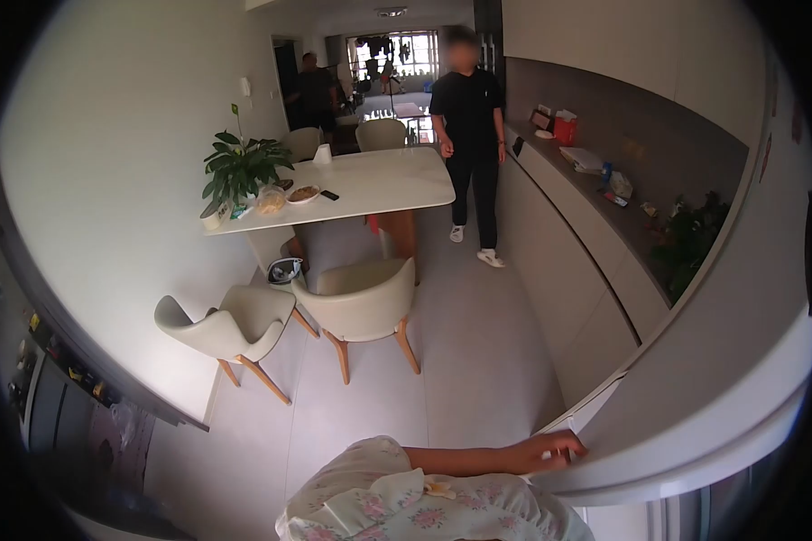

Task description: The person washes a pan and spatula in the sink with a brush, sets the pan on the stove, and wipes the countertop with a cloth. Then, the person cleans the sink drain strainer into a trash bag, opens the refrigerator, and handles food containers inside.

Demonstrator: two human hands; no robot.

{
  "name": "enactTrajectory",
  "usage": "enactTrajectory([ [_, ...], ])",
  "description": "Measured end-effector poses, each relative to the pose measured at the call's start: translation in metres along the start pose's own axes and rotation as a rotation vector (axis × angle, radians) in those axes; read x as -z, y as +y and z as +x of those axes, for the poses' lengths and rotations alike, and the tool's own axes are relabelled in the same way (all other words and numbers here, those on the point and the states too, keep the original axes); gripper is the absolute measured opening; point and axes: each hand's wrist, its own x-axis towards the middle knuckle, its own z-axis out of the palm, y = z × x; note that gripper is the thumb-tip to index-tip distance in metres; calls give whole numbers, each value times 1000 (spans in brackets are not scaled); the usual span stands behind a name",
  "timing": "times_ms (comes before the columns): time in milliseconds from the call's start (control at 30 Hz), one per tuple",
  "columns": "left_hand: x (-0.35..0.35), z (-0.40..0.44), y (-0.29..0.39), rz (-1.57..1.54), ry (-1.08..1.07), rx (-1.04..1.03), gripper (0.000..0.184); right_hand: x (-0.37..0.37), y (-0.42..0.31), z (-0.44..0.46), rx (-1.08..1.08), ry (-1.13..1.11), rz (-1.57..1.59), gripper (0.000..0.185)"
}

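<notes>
My left hand (pixel 552 451) reaches across to the right at the bottom of the view, from a pale floral sleeve (pixel 365 464). Its fingers are bent at the near edge of a large white door (pixel 686 451), which curves up along the right side. How firmly they grip it is hard to make out. My right hand is out of view. Below the arm, the floral top (pixel 429 518) with its ruffle fills the bottom edge.
Two cream chairs (pixel 356 302) (pixel 230 329) stand ahead, before a white table (pixel 379 185) bearing a plant (pixel 244 167) and a plate (pixel 303 195). A person in black (pixel 469 117) stands beside a long cabinet (pixel 559 261). Another person (pixel 316 95) is farther back. A bin (pixel 284 272) sits under the table.
</notes>
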Motion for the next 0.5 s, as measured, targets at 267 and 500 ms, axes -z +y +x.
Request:
enactTrajectory([
  [267, -38, 17, -47, 524, -702, 142, 46, 75, -10, -14, 82, 242, 371, 54],
  [500, -25, -8, -68, 647, -652, 440, 56, 151, 59, 32, -27, 555, 547, 46],
])
